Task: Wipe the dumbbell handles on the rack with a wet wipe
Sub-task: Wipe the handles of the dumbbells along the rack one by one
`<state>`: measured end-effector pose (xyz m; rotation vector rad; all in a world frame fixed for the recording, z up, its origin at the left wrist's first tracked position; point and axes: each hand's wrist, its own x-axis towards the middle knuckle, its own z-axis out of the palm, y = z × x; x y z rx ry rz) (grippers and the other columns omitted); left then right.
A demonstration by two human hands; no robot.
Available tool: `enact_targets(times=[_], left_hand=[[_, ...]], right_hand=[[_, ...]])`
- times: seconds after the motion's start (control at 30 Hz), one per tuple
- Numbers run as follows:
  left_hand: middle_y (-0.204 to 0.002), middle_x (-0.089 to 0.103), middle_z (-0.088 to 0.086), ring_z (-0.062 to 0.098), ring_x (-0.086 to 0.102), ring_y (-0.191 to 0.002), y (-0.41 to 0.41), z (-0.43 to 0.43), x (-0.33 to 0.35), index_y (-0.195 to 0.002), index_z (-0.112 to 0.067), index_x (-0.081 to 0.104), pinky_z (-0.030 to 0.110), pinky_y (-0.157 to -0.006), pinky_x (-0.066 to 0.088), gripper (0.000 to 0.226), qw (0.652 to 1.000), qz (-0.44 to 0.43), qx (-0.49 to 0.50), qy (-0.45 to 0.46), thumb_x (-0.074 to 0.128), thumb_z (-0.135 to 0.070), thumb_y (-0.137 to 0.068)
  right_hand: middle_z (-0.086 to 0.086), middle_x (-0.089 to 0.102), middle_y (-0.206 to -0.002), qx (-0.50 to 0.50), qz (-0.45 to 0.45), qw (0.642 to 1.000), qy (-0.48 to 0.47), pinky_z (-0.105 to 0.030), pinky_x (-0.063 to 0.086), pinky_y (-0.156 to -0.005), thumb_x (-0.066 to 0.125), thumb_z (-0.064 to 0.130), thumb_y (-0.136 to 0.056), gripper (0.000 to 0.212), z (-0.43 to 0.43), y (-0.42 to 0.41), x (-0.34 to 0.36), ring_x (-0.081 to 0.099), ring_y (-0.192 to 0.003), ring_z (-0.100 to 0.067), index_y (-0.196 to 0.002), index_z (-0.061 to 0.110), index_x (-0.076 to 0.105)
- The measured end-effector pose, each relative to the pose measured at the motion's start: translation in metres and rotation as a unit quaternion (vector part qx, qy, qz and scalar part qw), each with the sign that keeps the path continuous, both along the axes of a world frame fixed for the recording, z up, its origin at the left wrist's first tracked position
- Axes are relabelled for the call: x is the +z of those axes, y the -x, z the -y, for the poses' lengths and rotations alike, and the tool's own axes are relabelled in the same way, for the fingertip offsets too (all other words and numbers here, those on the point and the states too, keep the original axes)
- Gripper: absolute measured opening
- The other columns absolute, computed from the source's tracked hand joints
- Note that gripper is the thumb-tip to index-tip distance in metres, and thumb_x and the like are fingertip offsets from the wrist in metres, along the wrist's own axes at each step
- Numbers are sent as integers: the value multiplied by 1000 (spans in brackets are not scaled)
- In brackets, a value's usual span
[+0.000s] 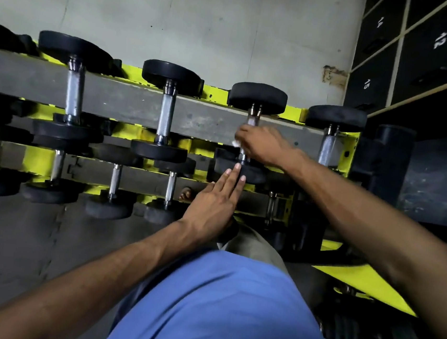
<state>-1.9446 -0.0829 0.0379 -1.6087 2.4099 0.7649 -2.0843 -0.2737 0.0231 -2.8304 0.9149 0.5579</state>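
Note:
A yellow and grey rack (130, 103) carries black dumbbells with chrome handles on two tiers. My right hand (264, 144) is wrapped round the handle of the third dumbbell (258, 97) on the upper tier, with a white wet wipe (236, 143) pinched against the chrome; only a small corner of the wipe shows. My left hand (218, 196) lies flat with straight fingers, its fingertips touching the near black head (254, 173) of that same dumbbell. Other upper handles (166, 114) (74, 92) stand bare to the left.
Another dumbbell (332, 136) sits at the rack's right end. The lower tier holds several smaller dumbbells (113, 186). A grey wall (203, 25) stands behind. Dark numbered lockers (419, 51) fill the top right. My blue shirt (217, 305) covers the lower middle.

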Motion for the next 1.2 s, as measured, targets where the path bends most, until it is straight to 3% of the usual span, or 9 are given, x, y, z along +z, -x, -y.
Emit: enact_targets(times=[0.07, 0.2, 0.37, 0.57, 0.67, 0.73, 0.87, 1.0, 1.2], left_hand=[[-171, -19, 23, 34, 1, -162, 4, -2, 1, -166, -3, -2, 44, -125, 31, 79, 1000, -1, 16, -2, 43, -11, -101], [-170, -22, 21, 33, -4, -162, 11, -7, 3, -165, -3, -5, 47, -125, 30, 80, 999, 4, 42, -5, 42, -5, -101], [-169, -27, 20, 34, -12, -161, 20, -11, 3, -165, -3, -9, 49, -128, 23, 79, 997, 24, 73, -10, 38, -3, -102], [-170, -24, 22, 34, -9, -161, 34, -10, 4, -164, -2, -9, 49, -127, 25, 79, 993, 60, 99, -6, 42, -6, -104], [-169, -24, 23, 35, -8, -161, 42, -12, 9, -164, 0, -9, 49, -126, 27, 76, 990, 82, 110, -16, 37, -1, -104], [-169, -25, 23, 35, -8, -161, 45, -12, 13, -164, 0, -10, 49, -127, 26, 76, 989, 94, 115, -23, 38, -1, -104], [-169, -26, 21, 33, -8, -161, 50, -10, 18, -164, -1, -9, 48, -127, 25, 78, 986, 100, 131, -32, 42, -7, -106], [-170, -26, 18, 30, -7, -162, 51, -12, 19, -165, -3, -9, 45, -128, 24, 107, 984, 87, 149, -51, 67, -40, -99], [-171, -23, 17, 28, -7, -162, 58, -14, 26, -165, -4, -7, 44, -127, 21, 113, 983, 84, 156, -50, 71, -46, -94]], right_hand=[[-6, 66, -114, 38, -56, 998, -16, -35, 38, -61, 49, 25, -98, 22, 7, -14, 11, 68, -96, -35, -112, 19, 65], [-3, 67, -113, -87, -31, 995, 39, -40, 50, -67, 52, 22, -94, 21, 24, -22, 28, 68, -99, -35, -108, 19, 67], [-6, 71, -113, 18, -166, 983, -74, -32, 46, -67, 53, 29, -96, 23, -3, -42, 22, 68, -100, -31, -107, 20, 71], [-4, 69, -124, -24, -189, 981, 36, -37, 49, -77, 52, 22, -98, 28, 13, -53, 34, 67, -111, -28, -119, 18, 69], [-6, 68, -107, -28, -175, 982, -69, -35, 45, -69, 53, 18, -96, 13, -8, -53, 26, 63, -88, -28, -99, 16, 66], [-7, 66, -100, -40, -148, 982, -114, -36, 47, -68, 54, 17, -95, 9, -17, -47, 21, 59, -80, -29, -91, 14, 62], [-2, 70, -102, -47, -2, 994, -101, -34, 46, -70, 55, 20, -89, 18, -9, -19, 19, 66, -100, -29, -95, 20, 72], [0, 64, -107, -99, 145, 983, -54, -34, 47, -72, 65, 26, -87, 6, -24, 16, 2, 66, -97, -27, -91, 28, 69], [-3, 75, -103, -440, 232, 846, -193, -31, 53, -82, 69, 16, -85, 12, -38, 43, -44, 68, -97, -25, -95, 22, 73]])
